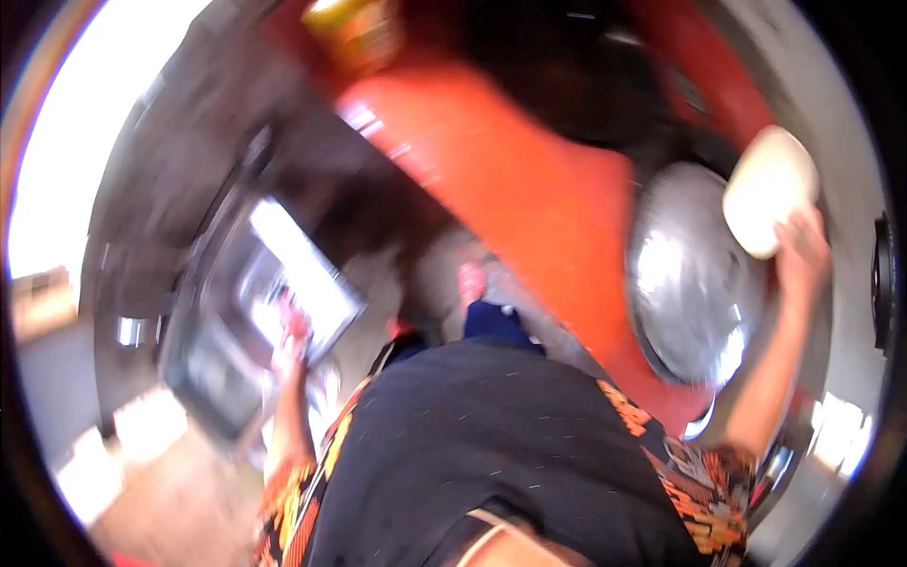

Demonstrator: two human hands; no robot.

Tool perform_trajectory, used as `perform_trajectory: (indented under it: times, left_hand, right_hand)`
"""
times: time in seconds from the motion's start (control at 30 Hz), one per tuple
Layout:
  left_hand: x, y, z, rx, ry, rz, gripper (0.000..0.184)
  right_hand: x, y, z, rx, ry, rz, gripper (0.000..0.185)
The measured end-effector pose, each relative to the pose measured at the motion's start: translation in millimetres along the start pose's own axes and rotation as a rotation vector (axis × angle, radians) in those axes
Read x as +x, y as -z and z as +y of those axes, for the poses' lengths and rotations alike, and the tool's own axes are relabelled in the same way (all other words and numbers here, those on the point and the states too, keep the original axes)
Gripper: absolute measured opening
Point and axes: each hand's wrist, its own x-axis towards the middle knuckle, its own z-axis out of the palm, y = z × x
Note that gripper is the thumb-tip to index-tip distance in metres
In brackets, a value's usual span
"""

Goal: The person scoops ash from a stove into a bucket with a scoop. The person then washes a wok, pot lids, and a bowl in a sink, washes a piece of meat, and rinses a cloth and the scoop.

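In the head view, my right hand (803, 248) grips the edge of a pale cream, rounded flat thing (770, 184). Blur hides whether it is a plate, a lid or a board. It is held up beyond a large round silver metal pan or lid (694, 274) on the red-orange counter (529, 203). On the other side, my left hand (291, 335) reaches over a dark-framed, box-like thing (227, 326) with shiny, glassy surfaces. Motion smears its fingers, so I cannot make out their pose or any contact.
A large black round vessel (567, 71) sits at the far part of the counter. Near it stands a yellow container (357, 33). Grey floor (373, 283) shows around my feet, beside the counter's edge. A pale wall (850, 170) runs along the right.
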Motion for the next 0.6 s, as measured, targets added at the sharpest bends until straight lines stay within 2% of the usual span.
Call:
perform_trajectory:
  times: [0.03, 0.07, 0.17, 0.23, 0.27, 0.33, 0.4, 0.43, 0.53, 0.57, 0.6]
  left_hand:
    - [1.6, 0.3, -8.2, -0.01, 0.026, 0.039, 0.047]
    - [-1.1, 0.0, 5.9, 0.5, -0.088, 0.06, 0.048]
    - [6.6, -7.0, -4.5, 0.545, -0.097, 0.129, 0.054]
    - [19.4, -4.4, -22.5, 0.524, -0.097, 0.186, 0.048]
    - [27.9, -4.7, -38.8, 0.281, -0.106, 0.197, 0.044]
    - [27.1, -4.6, -50.5, -0.048, -0.143, 0.253, 0.037]
    - [8.7, -6.8, -52.1, -0.229, -0.241, 0.363, 0.03]
    - [-15.5, -3.1, -41.0, -0.223, -0.328, 0.449, 0.027]
    - [-74.9, 16.1, -38.8, 0.074, -0.611, 0.63, 0.016]
    - [-94.4, 13.7, -51.2, 0.056, -0.571, 0.655, 0.023]
    - [-125.0, 21.5, -56.5, 0.088, -0.625, 0.617, 0.029]
  right_hand:
    - [7.7, 0.2, -9.8, 0.522, -0.05, -0.107, 0.032]
    - [12.4, 7.5, -33.3, 0.492, -0.071, -0.153, 0.029]
    - [22.2, -9.4, -97.2, 0.93, 0.276, -0.517, 0.025]
    - [-1.9, -35.3, -170.7, 1.203, 0.344, -0.625, 0.027]
    - [-9.7, -52.1, -198.2, 1.298, 0.411, -0.757, 0.029]
    - [-61.7, -61.1, -290.0, 1.46, 0.369, -0.91, 0.029]
    - [-102.6, -72.4, -359.1, 1.563, 0.363, -1.056, 0.029]
    - [-127.5, -74.8, -389.1, 1.633, 0.353, -1.127, 0.028]
    - [-200.4, -81.7, -464.8, 1.793, 0.306, -1.423, 0.025]
    - [-226.3, -84.5, -480.0, 1.822, 0.235, -1.477, 0.025]
    - [-245.9, -80.2, -486.6, 1.771, 0.261, -1.524, 0.026]
